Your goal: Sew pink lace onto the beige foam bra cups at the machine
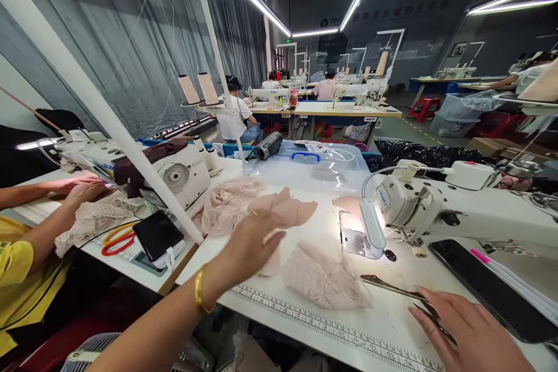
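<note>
Along the desk's (387,319) front edge runs a ruler tape (322,325), with bare surface between a crumpled beige lace piece (322,276) and the right hand (466,325). That hand's parted thumb and forefinger flank a slender dark metal tool (387,285); I cannot tell how firmly. The left hand (255,244), loosely curled, covers beige fabric pieces (292,209) towards the left edge; its grip is hidden. A sewing machine (462,212) and smartphone (483,279) crowd the right side; a white pole (139,165) slants past the left edge.

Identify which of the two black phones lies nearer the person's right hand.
The right phone, beside the right hand and in front of a sewing machine; the left phone lies well away, left of the left hand.
</note>
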`<state>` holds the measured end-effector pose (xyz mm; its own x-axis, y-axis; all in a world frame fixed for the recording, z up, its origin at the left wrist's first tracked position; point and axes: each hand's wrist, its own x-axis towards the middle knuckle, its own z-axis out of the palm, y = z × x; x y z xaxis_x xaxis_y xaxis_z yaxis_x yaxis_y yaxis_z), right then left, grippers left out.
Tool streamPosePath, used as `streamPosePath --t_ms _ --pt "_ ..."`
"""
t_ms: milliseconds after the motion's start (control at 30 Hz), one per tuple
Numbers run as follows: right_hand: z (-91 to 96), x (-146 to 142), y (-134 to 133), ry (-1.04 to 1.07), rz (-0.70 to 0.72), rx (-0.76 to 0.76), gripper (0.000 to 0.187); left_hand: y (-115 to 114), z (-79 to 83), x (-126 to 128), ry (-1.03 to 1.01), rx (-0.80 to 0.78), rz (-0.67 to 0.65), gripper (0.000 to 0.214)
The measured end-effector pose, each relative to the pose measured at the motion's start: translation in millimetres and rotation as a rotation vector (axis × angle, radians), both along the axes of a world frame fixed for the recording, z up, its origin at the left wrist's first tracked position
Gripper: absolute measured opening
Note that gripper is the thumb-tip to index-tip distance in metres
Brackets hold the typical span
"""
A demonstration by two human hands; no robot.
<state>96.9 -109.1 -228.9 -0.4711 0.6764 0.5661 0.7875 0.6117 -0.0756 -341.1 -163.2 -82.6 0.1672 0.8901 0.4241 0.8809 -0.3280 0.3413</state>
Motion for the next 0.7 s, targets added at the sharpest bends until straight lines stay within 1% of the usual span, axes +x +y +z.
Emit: streamPosePath --t_ms 33,100,133,167,233,267,300,333,367,400,433,467,533,567,600,633,700 --pt "6.0 -8.5 3.0 0.03 0.042 -0.045 0.039 0.6 -9.2 14.8 -0.012 -0.059 -0.083 0.023" --pt "18.3 -32.0 11.7 0.099 0.141 -0.193 0.027 0.3 -28.4 45.8 -0.02 -0.158 -0.197 0.02" --pt "23.2 -45.2 17.4 0.136 0.17 -0.264 0.027 -1.1 -37.8 60.1 -0.035 -0.197 -0.235 0.017" --pt "27.1 -58.3 23.6 0.168 0.18 -0.324 0.031 -3.3 -46.6 72.7 -0.05 -0.231 -0.264 0.017" --pt "32.0 -81.8 35.1 0.165 0.245 -0.385 0.044 -9.3 -61.7 91.5 -0.055 -0.279 -0.282 0.04" --pt "33.8 -91.0 39.0 0.165 0.296 -0.385 0.048 -12.3 -67.2 97.3 -0.03 -0.301 -0.284 0.045" --pt "35.7 -98.3 41.0 0.163 0.363 -0.4 0.049 -14.8 -70.8 100.7 -0.009 -0.326 -0.294 0.04" --pt "38.2 -103.4 40.8 0.177 0.426 -0.426 0.045 -16.5 -72.2 101.8 -0.007 -0.359 -0.313 0.029" --pt "41.4 -106.3 38.5 0.212 0.485 -0.473 0.039 -17.3 -71.4 100.7 -0.05 -0.407 -0.331 0.018" --pt "45.7 -107.4 34.5 0.27 0.527 -0.546 0.032 -17.2 -68.5 97.9 -0.158 -0.474 -0.342 0.011" --pt "51.0 -106.9 29.0 0.354 0.535 -0.637 0.026 -16.2 -64.0 93.8 -0.331 -0.561 -0.344 0.008" --pt "56.9 -105.7 22.7 0.453 0.516 -0.742 0.023 -14.4 -58.6 89.2 -0.556 -0.653 -0.332 0.009" --pt "69.4 -103.3 9.5 0.674 0.431 -0.964 0.026 -9.5 -48.3 80.8 -1.034 -0.824 -0.264 0.019" --pt "75.0 -103.5 3.3 0.779 0.383 -1.071 0.03 -6.7 -44.9 78.3 -1.223 -0.879 -0.217 0.022" --pt "79.5 -105.0 -2.2 0.874 0.342 -1.17 0.035 -3.9 -43.2 77.2 -1.352 -0.907 -0.167 0.024" --pt "82.7 -107.8 -6.9 0.956 0.312 -1.259 0.04 -1.3 -43.4 77.6 -1.421 -0.913 -0.114 0.025" --pt "84.3 -116.2 -13.3 1.077 0.239 -1.406 0.05 3.0 -48.5 81.7 -1.432 -0.899 -0.037 0.026"
